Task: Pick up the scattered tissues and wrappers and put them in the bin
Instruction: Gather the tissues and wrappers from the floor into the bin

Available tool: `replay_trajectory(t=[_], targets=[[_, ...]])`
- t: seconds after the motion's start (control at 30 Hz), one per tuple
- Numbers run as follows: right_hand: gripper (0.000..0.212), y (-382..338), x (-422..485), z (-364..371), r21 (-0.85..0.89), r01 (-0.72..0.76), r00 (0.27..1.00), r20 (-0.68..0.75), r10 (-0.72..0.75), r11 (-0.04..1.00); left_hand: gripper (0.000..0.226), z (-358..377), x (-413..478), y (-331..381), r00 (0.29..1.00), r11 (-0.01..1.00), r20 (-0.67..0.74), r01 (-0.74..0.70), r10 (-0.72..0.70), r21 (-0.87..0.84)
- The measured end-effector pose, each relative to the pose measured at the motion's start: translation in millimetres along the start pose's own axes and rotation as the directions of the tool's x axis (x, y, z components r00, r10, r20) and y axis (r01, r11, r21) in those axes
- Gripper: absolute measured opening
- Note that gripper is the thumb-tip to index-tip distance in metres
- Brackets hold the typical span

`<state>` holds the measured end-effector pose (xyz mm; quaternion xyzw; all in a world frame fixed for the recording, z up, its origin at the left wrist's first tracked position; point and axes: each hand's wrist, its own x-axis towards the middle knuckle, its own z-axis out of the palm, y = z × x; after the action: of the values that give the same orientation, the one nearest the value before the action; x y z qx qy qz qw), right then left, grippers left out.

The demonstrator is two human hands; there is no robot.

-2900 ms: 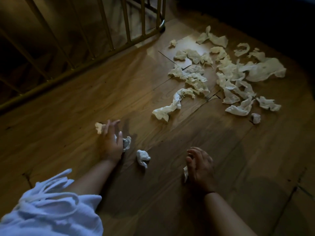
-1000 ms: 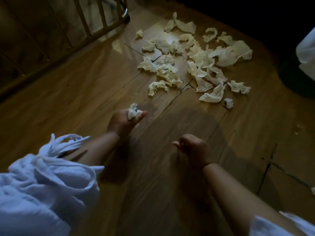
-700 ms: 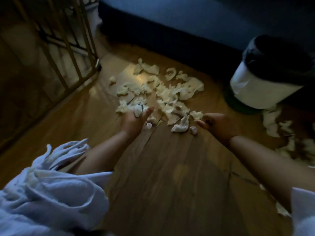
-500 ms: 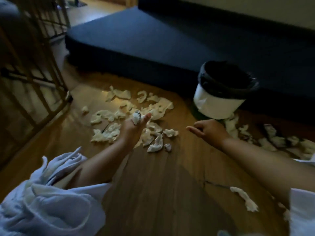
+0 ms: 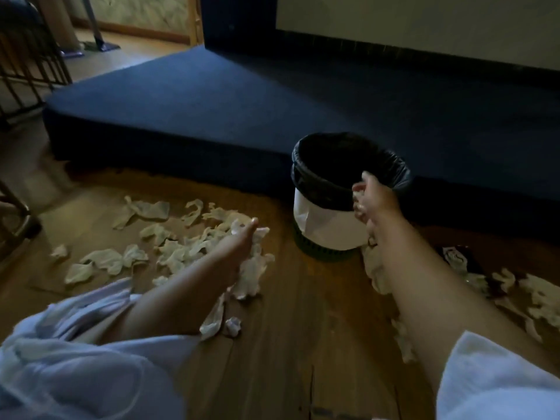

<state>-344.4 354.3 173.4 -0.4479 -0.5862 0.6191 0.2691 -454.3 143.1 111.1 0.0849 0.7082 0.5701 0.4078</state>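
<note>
The bin [image 5: 321, 219] is white with a black liner and stands on the wooden floor in front of a dark blue mat. My right hand [image 5: 371, 198] is at its near rim, fingers curled, with pale bits of a small tissue [image 5: 359, 194] showing among them. My left hand [image 5: 241, 242] is raised over the floor to the left of the bin and pinches a crumpled tissue [image 5: 261, 232]. Several scattered tissues [image 5: 169, 253] lie under and left of it. A small wad [image 5: 233, 324] lies near my left forearm. More tissues [image 5: 539, 295] lie to the right.
The dark blue mat [image 5: 272, 101] runs across behind the bin. A barred railing [image 5: 30, 71] stands at the far left. My white sleeves [image 5: 75, 365] fill the lower corners. A crack [image 5: 312, 386] runs along the floorboards.
I have looked up from the floor to the bin. My right hand has reached forward to the bin's rim. My left hand has lifted with its tissue and moved towards the bin.
</note>
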Motion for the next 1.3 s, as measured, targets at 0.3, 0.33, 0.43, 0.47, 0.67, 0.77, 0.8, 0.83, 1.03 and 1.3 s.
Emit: replay_trajectory(t=[0.3, 0.33, 0.43, 0.47, 0.67, 0.77, 0.8, 0.83, 1.03, 1.3], targets=[[0.049, -22.3, 131.3, -14.6, -0.279, 0.266, 0.957, 0.188, -0.219, 0.923, 0.034, 108.6, 83.8, 117.4, 0.995, 0.952, 0.003, -0.098, 0.103, -0.29], [0.046, -16.3, 130.8, -15.0, -0.323, 0.29, 0.953, 0.182, -0.242, 0.901, 0.025, 117.6, 89.1, 127.8, 0.993, 0.938, 0.006, -0.107, 0.116, -0.331], [0.039, 2.0, 128.4, -13.6, -0.362, 0.39, 0.919, 0.097, -0.382, 0.847, 0.018, 142.7, 107.6, 148.7, 0.985, 0.892, -0.006, -0.157, 0.171, -0.425], [0.037, 7.4, 127.9, -12.2, -0.368, 0.419, 0.901, 0.054, -0.431, 0.83, 0.02, 149.1, 119.4, 150.2, 0.983, 0.889, 0.007, -0.162, 0.183, -0.429], [0.034, 18.2, 132.3, -5.7, -0.386, 0.494, 0.799, -0.152, -0.582, 0.779, 0.046, 167.2, 150.3, 154.6, 0.979, 0.943, -0.077, -0.203, 0.19, -0.264], [0.03, 20.2, 133.3, -11.1, -0.382, 0.532, 0.774, -0.142, -0.617, 0.755, 0.034, 168.6, 139.5, 159.3, 0.994, 0.983, -0.044, -0.108, 0.103, -0.146], [0.03, 21.1, 132.7, -11.3, -0.404, 0.554, 0.753, -0.13, -0.645, 0.728, 0.03, 166.1, 140.0, 159.7, 0.995, 0.988, -0.041, -0.098, 0.094, -0.12], [0.03, 22.3, 132.8, -10.4, -0.434, 0.568, 0.738, -0.11, -0.666, 0.7, 0.025, 163.7, 140.1, 159.3, 0.992, 0.988, -0.046, -0.124, 0.121, -0.087], [0.04, 21.6, 117.1, 8.9, -0.687, 0.635, 0.605, 0.156, -0.781, 0.354, 0.01, 130.6, 125.8, 125.2, 0.855, 0.858, -0.088, -0.505, 0.512, 0.09], [0.026, 81.0, 43.1, 115.8, -0.52, 0.757, 0.526, 0.125, -0.841, 0.396, 0.011, -29.2, 109.6, 27.1, 0.835, 0.814, 0.014, -0.539, 0.549, 0.218]])
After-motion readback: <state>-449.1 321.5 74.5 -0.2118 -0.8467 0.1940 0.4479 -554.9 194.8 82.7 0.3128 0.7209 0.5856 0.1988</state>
